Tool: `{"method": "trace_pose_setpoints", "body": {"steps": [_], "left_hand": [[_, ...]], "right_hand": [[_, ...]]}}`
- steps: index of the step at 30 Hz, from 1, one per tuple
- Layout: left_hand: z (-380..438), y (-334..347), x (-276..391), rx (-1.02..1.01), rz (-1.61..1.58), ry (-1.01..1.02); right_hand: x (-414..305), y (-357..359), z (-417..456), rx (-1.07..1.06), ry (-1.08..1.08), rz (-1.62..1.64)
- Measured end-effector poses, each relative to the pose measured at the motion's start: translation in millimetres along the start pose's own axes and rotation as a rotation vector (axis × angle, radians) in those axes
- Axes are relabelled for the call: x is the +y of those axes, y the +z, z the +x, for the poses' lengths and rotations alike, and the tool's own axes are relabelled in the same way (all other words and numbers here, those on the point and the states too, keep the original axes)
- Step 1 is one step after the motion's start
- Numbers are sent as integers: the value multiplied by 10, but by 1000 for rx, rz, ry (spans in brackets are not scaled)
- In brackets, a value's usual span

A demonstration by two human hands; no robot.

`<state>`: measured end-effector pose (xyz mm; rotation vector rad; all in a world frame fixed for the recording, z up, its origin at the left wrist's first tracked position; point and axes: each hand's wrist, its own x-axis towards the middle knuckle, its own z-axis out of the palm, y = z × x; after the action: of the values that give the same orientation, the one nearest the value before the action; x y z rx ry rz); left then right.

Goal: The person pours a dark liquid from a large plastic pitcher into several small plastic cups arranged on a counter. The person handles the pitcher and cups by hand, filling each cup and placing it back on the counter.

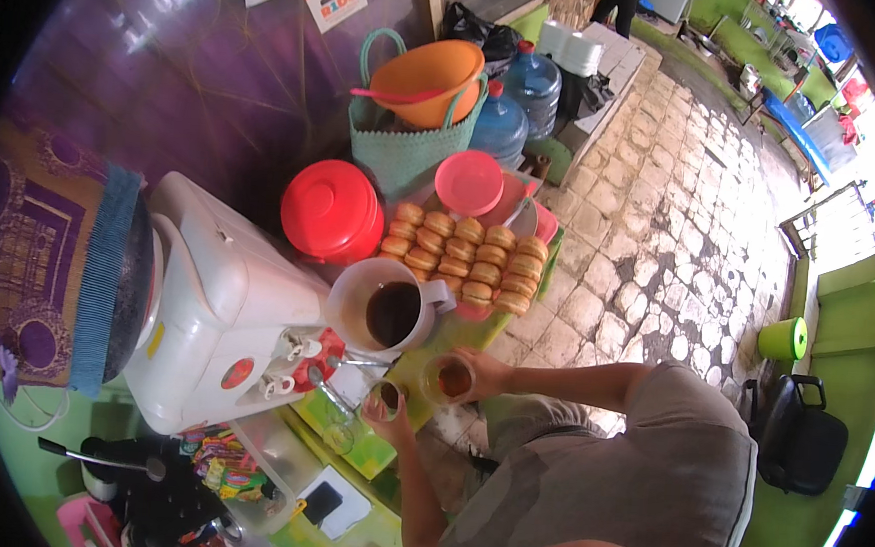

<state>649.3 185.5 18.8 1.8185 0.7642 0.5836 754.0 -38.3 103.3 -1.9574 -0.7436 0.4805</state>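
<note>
My right hand point(482, 374) is closed around a clear cup point(447, 379) with reddish-brown liquid in it. Lower and to the left, my left hand point(391, 421) holds a small glass point(385, 400) with dark liquid. The two vessels are close to each other but apart. Just beyond them stands a large translucent plastic pitcher point(345, 305), its handle towards the buns, with dark liquid inside. Metal spoons point(361, 363) and an empty-looking clear glass point(339, 437) lie or stand near my left hand.
Rows of filled buns point(469, 253) sit beside a red lidded container point(332, 211). A white water dispenser point(218, 298) stands left. Beyond are a woven basket point(407, 155) and blue water bottles point(532, 84). A clear bin point(276, 459) with sachets and a dark phone point(323, 503) are at bottom.
</note>
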Motion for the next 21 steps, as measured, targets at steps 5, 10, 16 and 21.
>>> {"method": "trace_pose_setpoints", "body": {"steps": [5, 10, 16, 21], "left_hand": [[-52, 5, 85, 13, -50, 15], [0, 0, 362, 6, -102, 245], [75, -74, 882, -31, -324, 282], [121, -242, 1276, -102, -363, 373]], "right_hand": [[-392, -554, -137, 24, -95, 4], [-409, -887, -126, 239, -148, 1], [-781, -1340, 43, 298, -102, 121], [-639, -1387, 233, 408, -244, -299]]}}
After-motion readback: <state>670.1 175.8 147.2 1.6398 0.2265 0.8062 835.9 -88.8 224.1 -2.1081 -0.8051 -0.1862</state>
